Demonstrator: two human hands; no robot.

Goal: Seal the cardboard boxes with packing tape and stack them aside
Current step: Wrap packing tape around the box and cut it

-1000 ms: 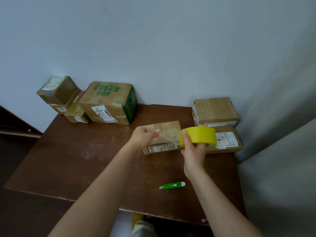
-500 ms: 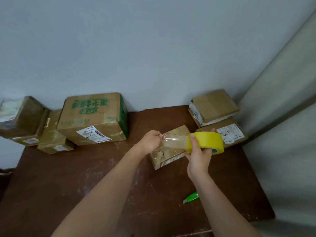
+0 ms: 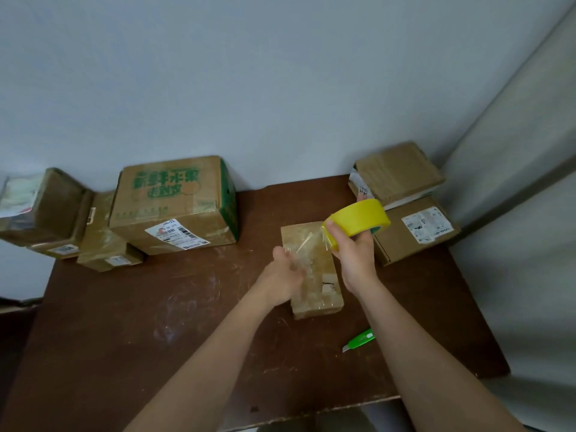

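Since half a second ago the small box [image 3: 311,269] has swung round, so its long axis now runs away from the person rather than across them, and the roll of tape [image 3: 358,221] has risen above the box's far end while the left hand [image 3: 285,275] has dropped toward the box top. The right hand [image 3: 355,254] grips the yellow roll, fingers [image 3: 335,227] curled round its rim and the thumb side hidden behind it. A clear strip of tape [image 3: 307,244] stretches from the roll down and left to the left hand, which pinches or presses its free end. The strip blurs there, so I cannot tell whether that end already touches the cardboard. The box lies flat on the brown table [image 3: 140,322], between the two forearms, with a torn patch near its near end. The strip runs roughly along the box's length, with the roll at the far end and the left hand about mid-length, so the coming move probably depends on keeping it aligned with that axis while it is laid down. A green cutter [image 3: 360,339] lies on the table just beside the right forearm, nearer that hand. Two boxes [image 3: 405,207] stand stacked at the right rear. A large green-printed box [image 3: 174,204] and smaller ones [image 3: 62,219] sit at the left rear against the wall.
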